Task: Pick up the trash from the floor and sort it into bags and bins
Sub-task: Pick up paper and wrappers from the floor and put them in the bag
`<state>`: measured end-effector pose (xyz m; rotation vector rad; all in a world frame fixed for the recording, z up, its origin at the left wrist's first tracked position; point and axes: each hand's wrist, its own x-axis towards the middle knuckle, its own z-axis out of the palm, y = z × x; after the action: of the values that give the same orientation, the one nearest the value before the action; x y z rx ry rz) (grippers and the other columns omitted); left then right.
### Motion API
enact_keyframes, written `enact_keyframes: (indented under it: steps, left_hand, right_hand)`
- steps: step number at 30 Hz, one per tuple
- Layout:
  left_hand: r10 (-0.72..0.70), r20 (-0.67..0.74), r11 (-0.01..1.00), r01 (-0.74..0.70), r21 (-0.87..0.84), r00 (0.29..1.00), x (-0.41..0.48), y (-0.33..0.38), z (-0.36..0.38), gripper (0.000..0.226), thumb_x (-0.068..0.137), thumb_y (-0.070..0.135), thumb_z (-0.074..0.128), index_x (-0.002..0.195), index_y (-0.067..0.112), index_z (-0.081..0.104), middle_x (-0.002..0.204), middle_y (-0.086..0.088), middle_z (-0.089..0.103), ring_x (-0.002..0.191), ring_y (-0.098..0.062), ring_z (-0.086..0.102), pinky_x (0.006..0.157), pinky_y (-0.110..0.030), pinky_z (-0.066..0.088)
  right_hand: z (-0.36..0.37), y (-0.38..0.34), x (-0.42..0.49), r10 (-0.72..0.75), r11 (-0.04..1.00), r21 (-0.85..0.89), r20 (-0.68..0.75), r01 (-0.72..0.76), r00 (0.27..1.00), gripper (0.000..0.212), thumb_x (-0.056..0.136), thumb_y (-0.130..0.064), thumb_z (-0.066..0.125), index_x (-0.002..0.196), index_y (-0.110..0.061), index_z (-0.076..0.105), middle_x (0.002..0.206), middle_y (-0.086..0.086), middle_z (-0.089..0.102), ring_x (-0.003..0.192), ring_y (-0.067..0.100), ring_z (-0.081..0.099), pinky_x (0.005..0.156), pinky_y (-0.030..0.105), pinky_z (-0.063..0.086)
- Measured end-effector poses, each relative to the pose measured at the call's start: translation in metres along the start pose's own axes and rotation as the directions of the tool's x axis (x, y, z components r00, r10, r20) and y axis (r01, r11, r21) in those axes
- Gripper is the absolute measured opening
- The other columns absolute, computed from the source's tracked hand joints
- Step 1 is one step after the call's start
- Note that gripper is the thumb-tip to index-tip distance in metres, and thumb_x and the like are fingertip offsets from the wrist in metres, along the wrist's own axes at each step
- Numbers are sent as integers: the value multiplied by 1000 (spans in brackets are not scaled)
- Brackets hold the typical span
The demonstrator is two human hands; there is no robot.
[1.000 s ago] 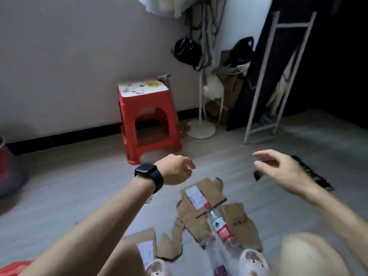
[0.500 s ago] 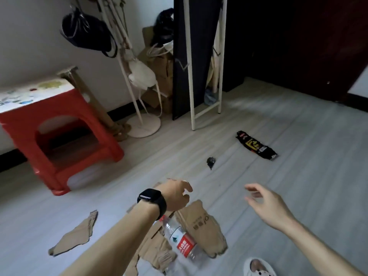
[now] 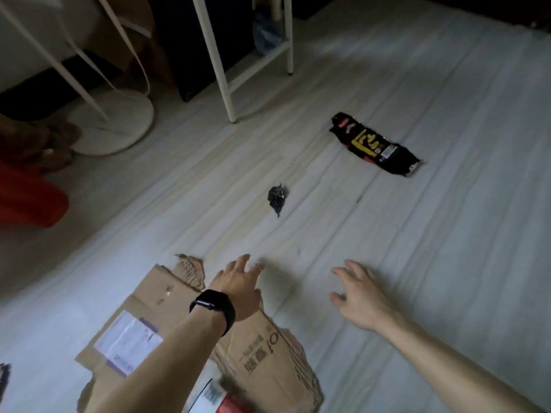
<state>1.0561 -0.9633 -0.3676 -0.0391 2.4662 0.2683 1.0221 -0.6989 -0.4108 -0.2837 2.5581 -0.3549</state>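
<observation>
Torn brown cardboard (image 3: 167,296) with a white label lies on the grey floor at lower left. My left hand (image 3: 240,283), a black watch on its wrist, stretches out above the cardboard's far edge with fingers spread, holding nothing. My right hand (image 3: 359,296) hovers over bare floor to the right, fingers spread and empty. Beyond both hands lies a small crumpled black scrap (image 3: 277,198). Farther right lies a black snack wrapper (image 3: 375,149) with yellow and red print. A bottle's red label (image 3: 231,405) shows at the bottom edge.
A white frame leg (image 3: 222,73) stands on the floor at upper middle. A round white stand base (image 3: 116,120) sits at upper left, with a red stool (image 3: 26,198) at the left edge. Open grey floor (image 3: 447,248) spreads to the right.
The view has tilted down and moved closer to the floor. Both hands have reached forward and opened their fingers; the left hand went from loosely curled to spread.
</observation>
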Motion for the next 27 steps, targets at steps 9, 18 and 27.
enact_keyframes:
  steps: [9, 18, 27]
  left_hand:
    - [111, -178, 980, -78, 182, 978, 131, 5, -44, 80, 100, 34, 44, 153, 33, -15, 158, 0, -32, 150, -26, -8, 122, -50, 7]
    - [-4, -255, 996, 26, 80, 967, 158, 22, -40, 45, 106, 25, 30, 149, 15, 33, 152, -5, 38, 137, -26, 37, 108, -33, 36]
    - [74, -265, 979, -19, 203, 962, 114, 23, -25, 24, 101, 16, 40, 119, 14, 55, 115, -5, 62, 106, -27, 56, 77, -36, 47]
  right_hand:
    - [-69, 36, 139, -6, 997, -82, -212, -12, 977, 39, 87, -32, 65, 123, -18, 59, 153, 17, 30, 140, 33, 28, 113, 37, 27]
    - [-162, 84, 233, 351, 936, 77, -171, -343, 921, 74, 98, -63, 29, 158, -26, 7, 162, 12, 17, 148, 35, 17, 120, 50, 22]
    - [-65, 52, 164, -24, 963, -247, -474, -107, 880, 30, 96, -30, 56, 116, -11, 68, 101, 17, 58, 88, 38, 52, 64, 37, 46]
